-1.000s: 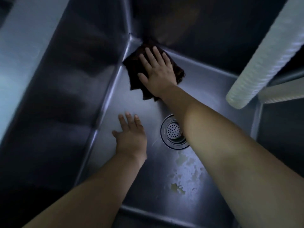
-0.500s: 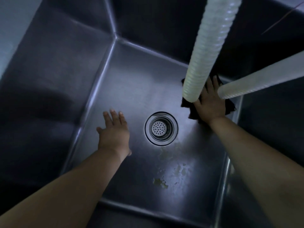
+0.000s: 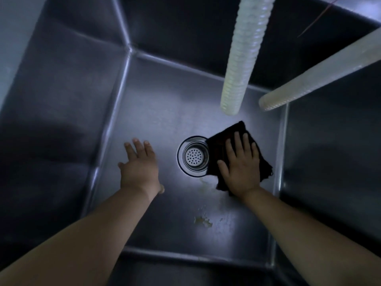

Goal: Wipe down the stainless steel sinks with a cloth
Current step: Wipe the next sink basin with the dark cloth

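I look down into a deep stainless steel sink [image 3: 156,112]. A dark cloth [image 3: 218,145] lies flat on the sink floor just right of the round drain strainer [image 3: 193,156]. My right hand [image 3: 240,166] presses on the cloth with fingers spread and straight. To the left of the drain, my left hand [image 3: 139,166] rests flat on the bare sink floor with straight fingers and holds nothing. Yellowish residue spots [image 3: 203,220] sit on the floor nearer to me.
Two whitish ribbed hoses hang over the sink: one [image 3: 241,52] ends above the floor behind the cloth, the other [image 3: 321,69] reaches in from the right. Steep steel walls [image 3: 61,100] enclose the basin on all sides.
My right hand slid the cloth from the far left corner across to the far right, then back toward me beside the drain. The left hand stayed planted on the floor.
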A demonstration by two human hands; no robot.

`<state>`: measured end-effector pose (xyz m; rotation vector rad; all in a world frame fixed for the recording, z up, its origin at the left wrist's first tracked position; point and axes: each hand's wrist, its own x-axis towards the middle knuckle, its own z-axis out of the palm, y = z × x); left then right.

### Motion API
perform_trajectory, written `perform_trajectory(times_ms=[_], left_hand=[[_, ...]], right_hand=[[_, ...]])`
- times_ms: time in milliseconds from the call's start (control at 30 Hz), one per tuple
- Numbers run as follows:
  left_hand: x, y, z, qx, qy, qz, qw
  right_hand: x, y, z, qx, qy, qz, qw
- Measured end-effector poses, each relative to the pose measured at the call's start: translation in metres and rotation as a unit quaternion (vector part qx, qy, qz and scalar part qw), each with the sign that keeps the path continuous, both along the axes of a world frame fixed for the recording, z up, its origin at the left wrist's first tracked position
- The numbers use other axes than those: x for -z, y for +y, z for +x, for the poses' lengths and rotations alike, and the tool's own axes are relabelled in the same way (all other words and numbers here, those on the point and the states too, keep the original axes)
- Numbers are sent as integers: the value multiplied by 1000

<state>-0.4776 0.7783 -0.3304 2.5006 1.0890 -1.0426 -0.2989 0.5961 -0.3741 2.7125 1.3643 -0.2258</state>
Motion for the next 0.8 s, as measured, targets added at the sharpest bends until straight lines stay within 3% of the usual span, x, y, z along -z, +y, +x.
perform_trajectory(times_ms=[300, 433, 567, 800], left_hand=[[-9, 2, -10, -17, -36, -29, 999], [-15, 16, -17, -107, -116, -76, 984], [-18, 21, -28, -166, -195, -8, 967], [-7, 16, -41, -135, -206, 37, 969]], right_hand=[[-3, -13, -91, -80, 33, -12, 996], [-1, 14, -115, -127, 56, 2, 990], [4, 53, -109, -149, 82, 23, 985], [13, 97, -69, -41, 76, 23, 996]])
